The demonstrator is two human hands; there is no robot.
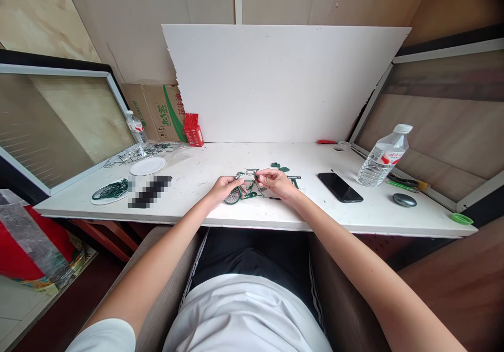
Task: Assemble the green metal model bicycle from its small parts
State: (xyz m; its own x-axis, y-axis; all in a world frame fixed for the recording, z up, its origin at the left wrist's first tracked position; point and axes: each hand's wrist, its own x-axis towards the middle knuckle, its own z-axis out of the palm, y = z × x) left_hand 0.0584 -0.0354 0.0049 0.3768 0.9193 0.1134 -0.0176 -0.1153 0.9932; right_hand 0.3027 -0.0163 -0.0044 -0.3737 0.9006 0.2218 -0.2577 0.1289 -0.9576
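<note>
A small green model bicycle (249, 190) stands near the front edge of the white table, its spoked front wheel to the left. My left hand (223, 189) is closed in a pinch on the bicycle at its front end, by the handlebar. Just right of it, my right hand (279, 182) has thumb and forefinger pressed together over the rear of the frame. What lies between those fingertips is too small to make out. Loose green parts (282, 169) are behind the right hand, and a dark green frame-like piece (294, 182) lies beside it.
On the white table (212, 158), a black phone (340, 187), a water bottle (382, 157) and a grey oval object (404, 200) are at right. Leftward lie a white plate (147, 166), a plate of green parts (111, 190) and a red box (193, 131). A white board (283, 79) stands behind.
</note>
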